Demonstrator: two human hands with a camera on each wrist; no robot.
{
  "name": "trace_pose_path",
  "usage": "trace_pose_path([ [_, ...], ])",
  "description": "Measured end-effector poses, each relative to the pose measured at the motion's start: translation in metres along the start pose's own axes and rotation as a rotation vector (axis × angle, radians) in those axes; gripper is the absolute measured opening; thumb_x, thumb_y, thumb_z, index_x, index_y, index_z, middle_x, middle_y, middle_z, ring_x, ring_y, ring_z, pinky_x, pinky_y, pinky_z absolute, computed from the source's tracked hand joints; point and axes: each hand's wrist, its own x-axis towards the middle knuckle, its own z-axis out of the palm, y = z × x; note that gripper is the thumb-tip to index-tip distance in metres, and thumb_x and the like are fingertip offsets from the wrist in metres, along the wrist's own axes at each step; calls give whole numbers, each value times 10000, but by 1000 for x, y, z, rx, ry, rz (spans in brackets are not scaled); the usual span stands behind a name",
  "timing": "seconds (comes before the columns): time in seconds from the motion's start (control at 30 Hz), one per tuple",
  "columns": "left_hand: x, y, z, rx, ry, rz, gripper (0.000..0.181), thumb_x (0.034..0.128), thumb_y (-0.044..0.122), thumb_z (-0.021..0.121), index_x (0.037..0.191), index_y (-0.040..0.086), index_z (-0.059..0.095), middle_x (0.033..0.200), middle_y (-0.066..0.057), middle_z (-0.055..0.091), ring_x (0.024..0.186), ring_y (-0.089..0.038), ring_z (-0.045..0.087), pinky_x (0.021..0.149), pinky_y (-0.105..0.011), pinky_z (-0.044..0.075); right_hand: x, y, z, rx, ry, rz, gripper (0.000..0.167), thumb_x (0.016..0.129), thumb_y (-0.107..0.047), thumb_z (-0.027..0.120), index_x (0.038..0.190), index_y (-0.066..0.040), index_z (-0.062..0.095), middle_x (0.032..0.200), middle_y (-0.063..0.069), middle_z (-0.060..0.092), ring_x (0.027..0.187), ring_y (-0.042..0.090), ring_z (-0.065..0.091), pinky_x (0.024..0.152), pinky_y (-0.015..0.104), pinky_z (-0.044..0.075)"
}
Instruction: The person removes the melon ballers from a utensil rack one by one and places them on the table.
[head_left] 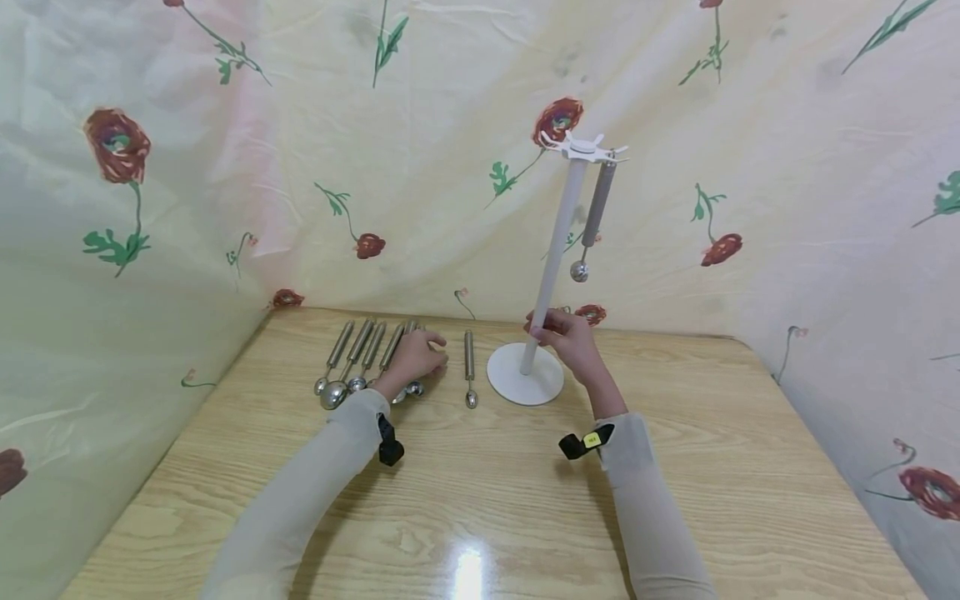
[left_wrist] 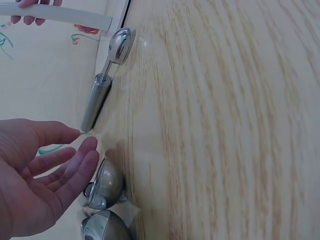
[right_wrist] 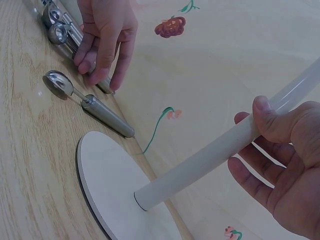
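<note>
My left hand [head_left: 412,360] hovers over the right end of a row of metal utensils [head_left: 362,346] with round scoop or ladle heads, hiding some of them. In the left wrist view its fingers are loosely bent with nothing between them, pointing toward a lone small metal scoop [left_wrist: 120,46]. That scoop lies between my left hand and a white stand [head_left: 558,242]. With thumb and fingers, my right hand [right_wrist: 287,150] grips the stand's pole low down, above its round base [head_left: 513,387]. From the hooked top [head_left: 583,150] hangs one metal scoop [head_left: 600,204], head downward.
The wooden table [head_left: 480,483] ends at the back against a flower-printed cloth [head_left: 435,167], which also covers the sides. Several bare hooks ring the stand's top. Bands with black devices [head_left: 390,446] sit on both wrists.
</note>
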Motion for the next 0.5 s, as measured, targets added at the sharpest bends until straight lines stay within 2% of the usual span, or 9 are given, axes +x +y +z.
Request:
trace_pose_path([
  [0.27,-3,5,-3,-56,-10,-10,398,931,55,655,1310,-63,630,901,-186,773,725,-227,745,586,-250,544,-1,-1,0,4,-2,-10,272,986,-45,651,1223,89,655,1178,318,684,948,35,684,795,218,580],
  [0.5,-2,11,-6,-97,-13,-45,425,942,67,663,1349,-44,611,938,-195,767,769,-263,748,570,-234,519,-3,-4,0,-3,-5,-9,265,985,-58,658,1215,73,665,1183,315,685,951,31,682,838,296,602],
])
